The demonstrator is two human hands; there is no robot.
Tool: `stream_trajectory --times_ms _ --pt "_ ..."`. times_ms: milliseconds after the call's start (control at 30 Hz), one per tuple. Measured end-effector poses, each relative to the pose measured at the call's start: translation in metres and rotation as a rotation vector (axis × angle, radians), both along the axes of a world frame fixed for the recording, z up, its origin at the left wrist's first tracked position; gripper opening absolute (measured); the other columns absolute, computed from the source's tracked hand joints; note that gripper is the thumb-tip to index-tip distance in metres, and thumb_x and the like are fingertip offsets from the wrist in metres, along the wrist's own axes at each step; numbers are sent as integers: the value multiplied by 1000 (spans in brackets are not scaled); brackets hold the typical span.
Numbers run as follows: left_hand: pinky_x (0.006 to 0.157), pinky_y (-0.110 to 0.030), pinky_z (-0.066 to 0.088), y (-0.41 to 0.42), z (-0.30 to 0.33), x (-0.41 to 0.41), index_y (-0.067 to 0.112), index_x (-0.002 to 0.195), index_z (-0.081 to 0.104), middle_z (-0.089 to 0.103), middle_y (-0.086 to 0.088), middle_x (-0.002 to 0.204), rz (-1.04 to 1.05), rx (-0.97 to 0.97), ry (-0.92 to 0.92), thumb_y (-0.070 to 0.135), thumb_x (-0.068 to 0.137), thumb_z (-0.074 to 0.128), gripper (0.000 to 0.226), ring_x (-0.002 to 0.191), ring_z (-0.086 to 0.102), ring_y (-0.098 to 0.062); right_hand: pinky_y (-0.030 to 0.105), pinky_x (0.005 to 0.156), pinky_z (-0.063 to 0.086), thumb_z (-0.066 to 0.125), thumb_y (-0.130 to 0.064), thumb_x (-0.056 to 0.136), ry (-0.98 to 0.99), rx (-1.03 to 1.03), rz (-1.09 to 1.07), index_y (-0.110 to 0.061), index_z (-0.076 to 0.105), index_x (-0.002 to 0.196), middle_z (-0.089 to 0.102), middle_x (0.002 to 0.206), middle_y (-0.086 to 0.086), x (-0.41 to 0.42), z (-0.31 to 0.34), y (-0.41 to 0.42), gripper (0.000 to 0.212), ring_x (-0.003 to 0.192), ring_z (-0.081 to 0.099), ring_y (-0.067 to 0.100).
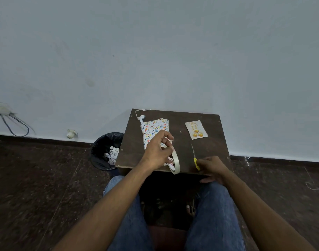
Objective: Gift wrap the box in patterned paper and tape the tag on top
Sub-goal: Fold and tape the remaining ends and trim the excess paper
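Wrapped box (pixel 154 132) lies on small dark table (pixel 175 156), left of centre. My left hand (pixel 157 151) over its near end, fingers curled round tape roll (pixel 175 164). Tag (pixel 196 129) flat at 2 o'clock from box, apart. My right hand (pixel 212 167) at 4 o'clock, gripping yellow scissors (pixel 196 161) handle. Bin (pixel 106 151) at 9 o'clock, beside table.

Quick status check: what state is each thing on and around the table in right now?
Box: wrapped in patterned paper, lying on table.
Tag: loose on table, not taped.
Tape roll: held by left hand.
Scissors: on table, right hand at the yellow handle.
Bin: holds paper scraps.
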State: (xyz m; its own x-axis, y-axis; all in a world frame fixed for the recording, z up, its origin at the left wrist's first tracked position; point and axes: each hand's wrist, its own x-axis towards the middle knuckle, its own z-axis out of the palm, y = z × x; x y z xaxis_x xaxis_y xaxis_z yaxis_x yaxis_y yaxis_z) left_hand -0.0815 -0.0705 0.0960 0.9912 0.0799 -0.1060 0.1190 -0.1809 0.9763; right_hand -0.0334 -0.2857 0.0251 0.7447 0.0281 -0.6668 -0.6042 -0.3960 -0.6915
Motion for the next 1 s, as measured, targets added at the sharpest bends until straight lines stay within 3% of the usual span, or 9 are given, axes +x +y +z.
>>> stream_trajectory --times_ms 133,233,467,833,1000 --pt "59 -38 61 5 5 -3 17 100 56 53 -7 89 -100 -17 24 -5 88 59 26 72 56 -15 42 58 61 63 -11 94 -127 192 149 4 66 95 62 92 16 -1 17 -7 15 83 62 20" --pt "58 -37 60 7 7 -4 18 100 56 53 -4 87 -156 -19 43 -5 88 60 26 68 56 -12 41 57 60 64 -9 94 -211 247 315 7 65 96 69 87 15 0 37 -14 16 76 67 20" --pt "61 -41 61 10 3 -6 16 103 56 54 -5 88 -190 -29 52 -4 88 61 25 68 58 -13 36 61 56 75 -19 86 -391 -7 751 -11 67 84 70 82 9 6 64 -23 11 68 64 11" --pt "64 -47 61 12 1 -5 21 101 56 55 -5 89 -230 -16 52 -5 88 62 30 71 59 -15 21 60 46 77 -27 83 -500 -74 865 -12 66 83 64 78 4 5 65 -9 18 65 55 4" --pt "61 -43 61 13 2 -4 16 105 56 54 -5 89 -212 -41 56 -6 89 61 27 71 59 -16 24 62 45 77 -29 81 -549 -78 854 -15 65 82 63 78 0 7 62 -7 18 67 54 5"
